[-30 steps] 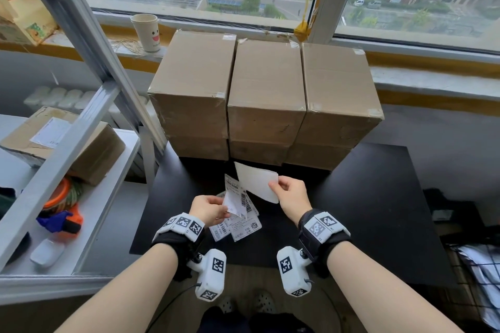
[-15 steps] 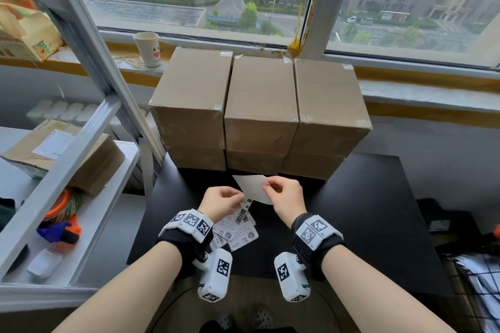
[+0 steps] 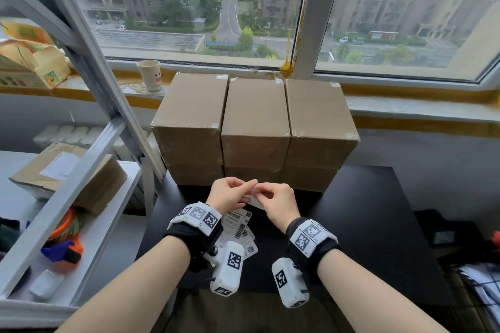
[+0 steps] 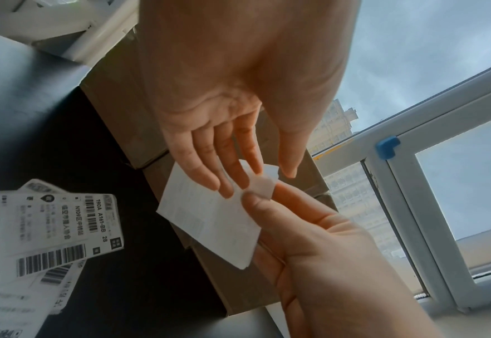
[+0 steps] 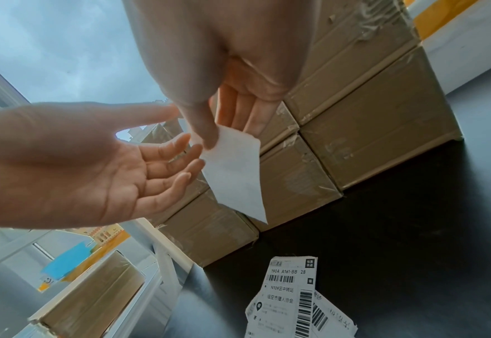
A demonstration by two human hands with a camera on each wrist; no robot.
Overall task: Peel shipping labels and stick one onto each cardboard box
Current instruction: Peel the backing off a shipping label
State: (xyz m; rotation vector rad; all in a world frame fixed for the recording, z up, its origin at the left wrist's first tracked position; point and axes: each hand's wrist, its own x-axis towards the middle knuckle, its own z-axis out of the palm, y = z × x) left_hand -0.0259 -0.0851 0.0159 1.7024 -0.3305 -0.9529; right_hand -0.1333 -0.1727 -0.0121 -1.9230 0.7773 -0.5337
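A white rectangular paper label [image 4: 209, 219] is pinched at its upper corner by the right hand [image 4: 310, 240] (left hand's [image 4: 224, 128] straight fingers touching it), hanging before the brown cardboard boxes [image 3: 254, 121].

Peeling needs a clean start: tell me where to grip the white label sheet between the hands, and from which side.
Best pinch the lifted corner flap of the white rectangular label sheet, coming in from the side of the left hand. It already curls off there; the right hand pinches just beneath it.
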